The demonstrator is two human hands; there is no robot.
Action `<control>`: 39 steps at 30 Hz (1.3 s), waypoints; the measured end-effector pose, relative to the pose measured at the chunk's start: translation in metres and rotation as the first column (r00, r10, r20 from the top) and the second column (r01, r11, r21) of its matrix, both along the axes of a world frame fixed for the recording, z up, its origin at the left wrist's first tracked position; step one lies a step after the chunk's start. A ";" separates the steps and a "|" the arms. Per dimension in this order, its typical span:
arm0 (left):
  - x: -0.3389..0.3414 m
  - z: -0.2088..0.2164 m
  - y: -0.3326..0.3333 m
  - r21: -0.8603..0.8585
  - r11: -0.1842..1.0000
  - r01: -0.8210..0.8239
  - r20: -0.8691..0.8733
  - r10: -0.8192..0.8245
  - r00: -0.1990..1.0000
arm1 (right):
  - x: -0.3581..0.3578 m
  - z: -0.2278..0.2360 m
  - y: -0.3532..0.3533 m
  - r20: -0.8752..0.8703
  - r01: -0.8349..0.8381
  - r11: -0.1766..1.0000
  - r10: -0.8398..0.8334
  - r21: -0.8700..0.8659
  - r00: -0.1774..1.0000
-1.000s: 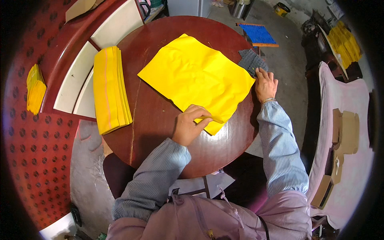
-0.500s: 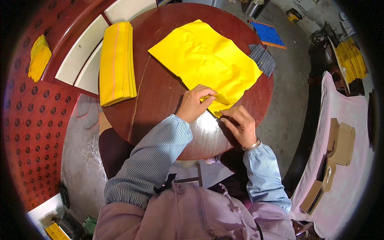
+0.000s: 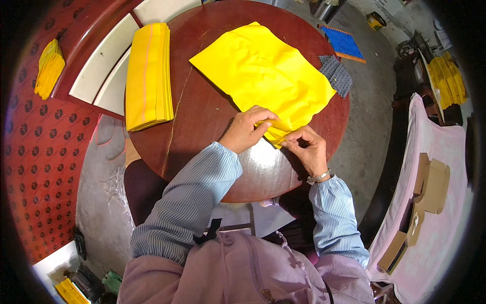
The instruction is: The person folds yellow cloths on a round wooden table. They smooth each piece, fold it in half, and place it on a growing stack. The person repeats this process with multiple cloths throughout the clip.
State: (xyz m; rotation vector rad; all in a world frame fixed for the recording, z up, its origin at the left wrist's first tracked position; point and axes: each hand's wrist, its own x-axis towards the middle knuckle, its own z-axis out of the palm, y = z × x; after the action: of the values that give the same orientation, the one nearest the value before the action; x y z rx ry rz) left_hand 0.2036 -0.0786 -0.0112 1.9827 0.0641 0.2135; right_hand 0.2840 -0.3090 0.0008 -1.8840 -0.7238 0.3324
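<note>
A round dark-red table [image 3: 202, 121] fills the middle of the view; on it lies a big yellow sheet [image 3: 263, 76], spread flat and reaching from the far side to the near right edge; a stack of folded yellow sheets [image 3: 148, 76] sits well apart at the table's left rim. At the sheet's near corner the two hands meet — the left hand [image 3: 248, 129] pinches the folded corner from the left, fingers closed on it; the right hand [image 3: 309, 149] pinches the same corner just beside it, a small grey mat [image 3: 335, 75] lying by the table's far right edge.

Sheet [image 3: 263, 71] lies on table [image 3: 202, 126], stack [image 3: 148, 76] to its left.
</note>
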 end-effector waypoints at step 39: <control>-0.001 0.004 0.002 0.021 0.997 0.070 0.016 -0.071 0.997 | -0.010 0.002 0.005 0.042 0.056 0.998 -0.057 0.024 0.997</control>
State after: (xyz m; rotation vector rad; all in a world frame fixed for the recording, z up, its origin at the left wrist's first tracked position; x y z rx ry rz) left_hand 0.2029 -0.0765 -0.0072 1.9993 -0.0191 0.1859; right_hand 0.2744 -0.3037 0.0033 -1.8911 -0.6986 0.2478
